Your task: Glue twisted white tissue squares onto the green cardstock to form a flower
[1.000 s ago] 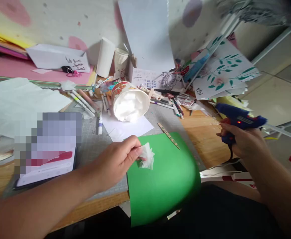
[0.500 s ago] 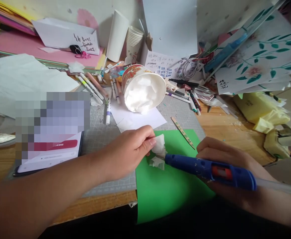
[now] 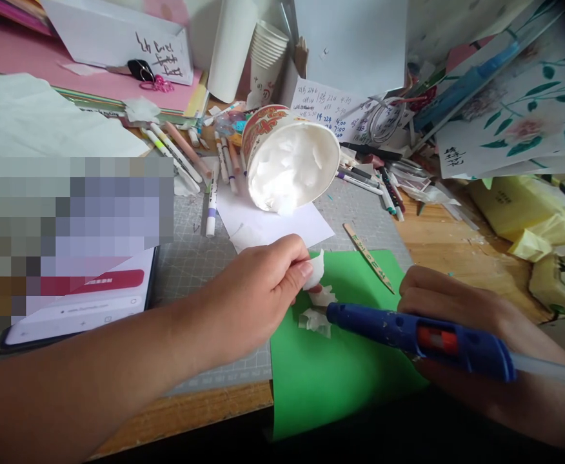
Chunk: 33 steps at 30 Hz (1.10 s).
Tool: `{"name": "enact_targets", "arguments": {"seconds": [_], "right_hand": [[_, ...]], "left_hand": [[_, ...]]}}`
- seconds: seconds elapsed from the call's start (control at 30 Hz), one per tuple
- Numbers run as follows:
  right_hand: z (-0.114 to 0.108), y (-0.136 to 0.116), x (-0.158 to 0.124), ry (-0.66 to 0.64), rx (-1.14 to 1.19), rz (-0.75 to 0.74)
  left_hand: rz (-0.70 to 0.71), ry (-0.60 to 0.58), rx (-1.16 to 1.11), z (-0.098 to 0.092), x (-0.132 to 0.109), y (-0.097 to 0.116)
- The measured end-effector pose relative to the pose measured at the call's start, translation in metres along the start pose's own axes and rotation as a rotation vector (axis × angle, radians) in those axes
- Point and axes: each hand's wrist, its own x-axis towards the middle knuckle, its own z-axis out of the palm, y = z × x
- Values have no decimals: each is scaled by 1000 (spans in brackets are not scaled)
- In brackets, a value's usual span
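My left hand [image 3: 282,274] is closed in a pinch on a small piece of white tissue paper [image 3: 315,270], above a green sheet [image 3: 345,367]. Wrapped round the handle of a blue hot glue gun [image 3: 384,328], my right hand [image 3: 449,316] is at the right, its fingers partly hidden behind the tool. A clear glue stick [image 3: 548,368] extends from the gun's back. The nozzle points left, close to crumpled white scraps [image 3: 315,321] on the green sheet. Beyond my left hand, a paper tub [image 3: 267,122] lies tilted, its mouth facing me, with white paper pieces inside.
A patterned wooden stick [image 3: 368,259] lies across the green sheet's far edge. The phone [image 3: 128,309] is at the left on the grey cutting mat [image 3: 186,258]. Markers [image 3: 211,212] and pens surround the tub; stacked paper cups [image 3: 266,61] stand behind. A yellow packet [image 3: 519,206] sits at the right.
The view has shifted slightly, so most things appear a little displaced. The pinched tissue has tilted and lifted off, and a white scrap now shows between it and the nozzle.
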Motion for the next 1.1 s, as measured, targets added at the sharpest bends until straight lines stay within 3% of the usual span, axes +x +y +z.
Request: {"name": "enact_targets", "arguments": {"seconds": [0.3,0.73,0.9,1.1], "right_hand": [[2,0,-9,26,-64,36],[-1,-7,-2,-55,89,53],[0,-7,-5,-60,26,76],[5,0,-5,21,-34,43]], "left_hand": [[15,13,-8,2,0,1],[21,30,5,3,0,0],[22,31,4,3,-1,1],[25,31,-4,3,-1,-1]]}}
